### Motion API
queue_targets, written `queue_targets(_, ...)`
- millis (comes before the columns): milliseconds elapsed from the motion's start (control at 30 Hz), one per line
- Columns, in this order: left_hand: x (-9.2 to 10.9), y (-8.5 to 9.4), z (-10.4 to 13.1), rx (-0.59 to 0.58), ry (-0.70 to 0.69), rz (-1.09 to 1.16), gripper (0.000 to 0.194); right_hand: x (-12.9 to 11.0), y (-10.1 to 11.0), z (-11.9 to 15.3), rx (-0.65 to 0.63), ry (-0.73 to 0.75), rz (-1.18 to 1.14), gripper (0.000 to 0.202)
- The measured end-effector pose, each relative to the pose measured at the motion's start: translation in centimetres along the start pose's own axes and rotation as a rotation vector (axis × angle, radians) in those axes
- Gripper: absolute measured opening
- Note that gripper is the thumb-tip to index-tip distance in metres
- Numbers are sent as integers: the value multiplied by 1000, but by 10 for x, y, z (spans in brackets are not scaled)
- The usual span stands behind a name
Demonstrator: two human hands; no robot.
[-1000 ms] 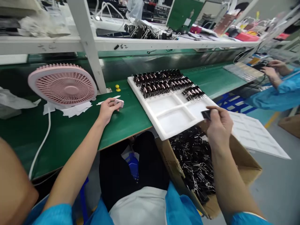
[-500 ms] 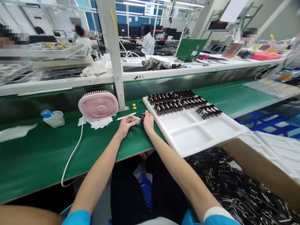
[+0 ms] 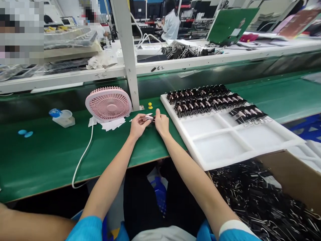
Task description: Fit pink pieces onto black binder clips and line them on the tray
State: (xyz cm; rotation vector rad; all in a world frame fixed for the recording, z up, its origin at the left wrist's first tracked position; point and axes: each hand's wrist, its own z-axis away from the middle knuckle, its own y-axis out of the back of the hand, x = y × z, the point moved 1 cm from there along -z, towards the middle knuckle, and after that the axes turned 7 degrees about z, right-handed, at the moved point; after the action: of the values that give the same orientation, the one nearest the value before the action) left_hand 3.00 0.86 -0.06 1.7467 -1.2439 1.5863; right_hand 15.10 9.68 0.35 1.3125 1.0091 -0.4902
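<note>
My left hand (image 3: 137, 125) is closed around a small pinkish-silver part (image 3: 148, 118), held just above the green bench. Close against it, my right hand (image 3: 162, 124) pinches a black binder clip (image 3: 153, 119), mostly covered by the fingers, its wire handles barely showing. The clip meets the right end of the part; whether it grips the part I cannot tell. To the right lies a white foam tray (image 3: 198, 152) with rows of black binder clips (image 3: 210, 104) clamped on similar pinkish parts. A white pen-like stick (image 3: 149, 114) lies partly hidden behind my left hand.
A pink fan (image 3: 110, 105) stands on paper scraps, its white cable (image 3: 84, 157) crossing the bench. A small plastic container (image 3: 65, 118) sits left. Below the tray, a cardboard box (image 3: 288, 170) holds many loose binder clips. A white post (image 3: 127, 57) rises behind the fan.
The view has shifted down and closer to the bench. My hands have come together, bringing the binder clip against the pinkish part; the right thumb now points up.
</note>
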Motion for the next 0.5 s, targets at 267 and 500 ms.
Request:
queue_targets(267,0,-4,3,-28,-32,-44,44,-2,8,-15,-110,-69,68,66)
queue_targets(500,3,-4,3,-30,-26,-53,45,-6,10,-23,-169,-130,117,57)
